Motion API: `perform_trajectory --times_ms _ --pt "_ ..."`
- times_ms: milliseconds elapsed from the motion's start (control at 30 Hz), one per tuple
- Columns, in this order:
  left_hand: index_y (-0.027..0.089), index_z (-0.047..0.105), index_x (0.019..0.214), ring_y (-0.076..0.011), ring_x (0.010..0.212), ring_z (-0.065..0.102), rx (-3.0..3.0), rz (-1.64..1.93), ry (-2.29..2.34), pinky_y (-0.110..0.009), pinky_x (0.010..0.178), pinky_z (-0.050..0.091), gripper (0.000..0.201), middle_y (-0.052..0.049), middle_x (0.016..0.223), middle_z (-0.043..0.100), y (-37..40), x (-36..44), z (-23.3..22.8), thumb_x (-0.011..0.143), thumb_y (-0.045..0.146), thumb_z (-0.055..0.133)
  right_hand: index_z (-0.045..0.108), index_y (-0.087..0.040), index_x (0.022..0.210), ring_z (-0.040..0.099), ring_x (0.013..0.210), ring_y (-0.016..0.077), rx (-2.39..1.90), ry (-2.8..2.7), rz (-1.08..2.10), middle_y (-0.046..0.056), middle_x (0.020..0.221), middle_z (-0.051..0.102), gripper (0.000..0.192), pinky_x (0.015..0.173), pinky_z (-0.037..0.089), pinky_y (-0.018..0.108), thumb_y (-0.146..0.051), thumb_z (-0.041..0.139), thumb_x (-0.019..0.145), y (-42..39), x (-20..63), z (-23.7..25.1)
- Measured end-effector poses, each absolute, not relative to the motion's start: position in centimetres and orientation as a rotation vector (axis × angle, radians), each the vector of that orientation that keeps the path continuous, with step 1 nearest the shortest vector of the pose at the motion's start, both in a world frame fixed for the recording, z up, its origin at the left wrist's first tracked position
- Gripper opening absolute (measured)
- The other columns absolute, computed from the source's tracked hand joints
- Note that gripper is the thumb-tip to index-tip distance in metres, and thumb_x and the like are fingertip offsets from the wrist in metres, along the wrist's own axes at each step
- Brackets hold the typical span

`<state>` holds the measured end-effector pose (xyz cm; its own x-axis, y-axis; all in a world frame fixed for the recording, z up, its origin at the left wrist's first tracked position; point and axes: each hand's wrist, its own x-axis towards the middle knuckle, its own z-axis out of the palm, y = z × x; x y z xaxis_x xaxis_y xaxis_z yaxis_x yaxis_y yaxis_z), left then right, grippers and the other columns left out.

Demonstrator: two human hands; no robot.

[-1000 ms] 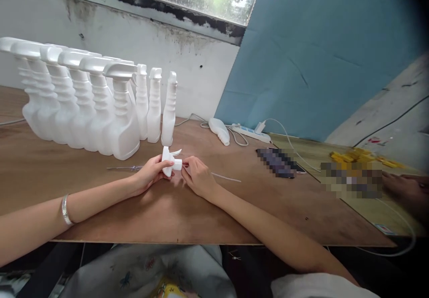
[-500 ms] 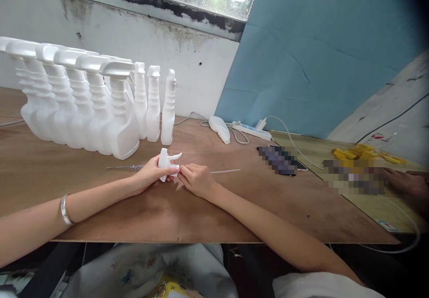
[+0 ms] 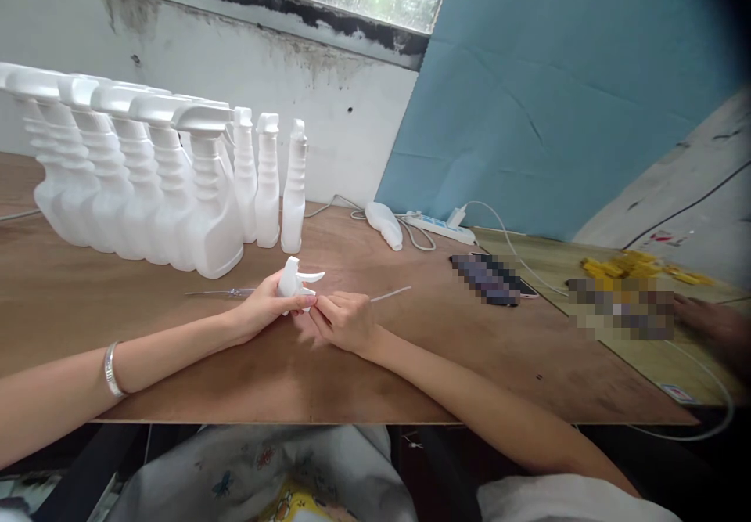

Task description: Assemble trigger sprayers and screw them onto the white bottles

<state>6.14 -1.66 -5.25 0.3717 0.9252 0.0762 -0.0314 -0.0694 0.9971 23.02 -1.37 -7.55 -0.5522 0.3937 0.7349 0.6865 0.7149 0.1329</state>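
My left hand (image 3: 267,307) is closed around a white trigger spray head (image 3: 289,281), its curved lever pointing right. Pressed close to the head's lower right end, my right hand (image 3: 347,322) pinches a thin whitish tube (image 3: 392,294). The tube's free end sticks out to the right behind my knuckles. Fingers hide the spot where tube and spray head come together, so I cannot tell how far the tube is in. A slim screwdriver-like tool (image 3: 216,293) lies on the table behind my left wrist.
Several white spray bottles (image 3: 218,228) stand in rows at the back left. One bottle (image 3: 383,225) lies near a power strip (image 3: 440,228). Phones (image 3: 491,279) rest to the right. Beyond them are yellow pieces (image 3: 630,268) and another person's hand (image 3: 707,322).
The spray head has tipped a little to the right in my left hand. The tube's free end has tilted upward, and less of it shows past my right hand.
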Motion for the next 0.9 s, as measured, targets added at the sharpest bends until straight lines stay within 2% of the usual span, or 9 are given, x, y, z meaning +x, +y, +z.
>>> perform_trajectory --times_ms 200,333,467,600,733,800,900 --pt "0.016 0.049 0.087 -0.0118 0.061 0.048 1.410 1.084 0.947 -0.025 0.058 0.040 0.037 0.002 0.071 0.052 -2.4 6.8 -5.1 0.065 0.039 0.068 0.052 -0.018 0.055 0.047 0.044 0.0081 -0.846 -2.184 -0.572 -0.001 0.046 0.056 0.031 0.045 0.021 0.026 -0.022 0.042 0.084 -1.4 22.8 -7.4" --pt "0.019 0.046 0.085 -0.0133 0.061 0.048 1.784 1.174 1.043 -0.025 0.058 0.039 0.033 0.000 0.072 0.053 -2.4 6.0 -4.7 0.066 0.038 0.067 0.049 -0.018 0.052 0.043 0.041 0.0080 -0.821 -2.141 -0.589 -0.001 0.043 0.052 0.033 0.044 0.021 0.025 -0.022 0.040 0.084 -1.6 22.9 -7.1" --pt "0.021 0.057 0.076 -0.0195 0.075 0.055 2.292 0.954 0.796 -0.034 0.077 0.041 0.016 -0.008 0.084 0.062 -1.7 4.3 -3.8 0.068 0.030 0.067 0.050 -0.019 0.054 0.040 0.041 0.0085 -0.746 -2.208 -0.590 -0.001 0.044 0.051 0.035 0.045 0.022 0.026 -0.030 0.038 0.085 -1.9 23.4 -6.8" --pt "0.023 0.064 0.074 -0.0233 0.083 0.059 2.332 0.802 0.768 -0.041 0.089 0.039 0.010 -0.010 0.088 0.066 -1.1 3.6 -2.4 0.067 0.026 0.069 0.053 -0.019 0.056 0.038 0.041 0.0086 -0.680 -2.214 -0.662 -0.002 0.043 0.049 0.034 0.044 0.021 0.026 -0.029 0.040 0.086 -1.5 23.7 -6.7" --pt "0.025 0.066 0.075 -0.0216 0.088 0.060 2.472 0.780 0.658 -0.041 0.095 0.040 0.008 -0.006 0.090 0.067 -0.9 3.7 -1.7 0.068 0.023 0.069 0.056 -0.018 0.058 0.041 0.042 0.0081 -0.598 -2.236 -0.680 -0.002 0.044 0.052 0.031 0.045 0.022 0.025 -0.024 0.041 0.085 -0.9 23.8 -6.3" --pt "0.024 0.064 0.074 -0.0191 0.091 0.060 2.670 0.786 0.529 -0.039 0.095 0.042 0.003 -0.003 0.092 0.068 -0.9 3.6 -1.6 0.073 0.021 0.064 0.055 -0.018 0.057 0.042 0.043 0.0074 -0.554 -2.251 -0.671 -0.003 0.046 0.053 0.032 0.045 0.023 0.024 -0.024 0.041 0.085 -0.7 23.8 -5.9" --pt "0.022 0.062 0.076 -0.0159 0.091 0.060 3.064 0.883 0.239 -0.037 0.095 0.044 0.009 -0.001 0.092 0.067 -0.7 3.6 -1.6 0.079 0.016 0.056 0.056 -0.017 0.059 0.042 0.042 0.0067 -0.476 -2.241 -0.670 -0.003 0.045 0.053 0.030 0.044 0.022 0.023 -0.023 0.043 0.085 -0.6 23.9 -5.4"
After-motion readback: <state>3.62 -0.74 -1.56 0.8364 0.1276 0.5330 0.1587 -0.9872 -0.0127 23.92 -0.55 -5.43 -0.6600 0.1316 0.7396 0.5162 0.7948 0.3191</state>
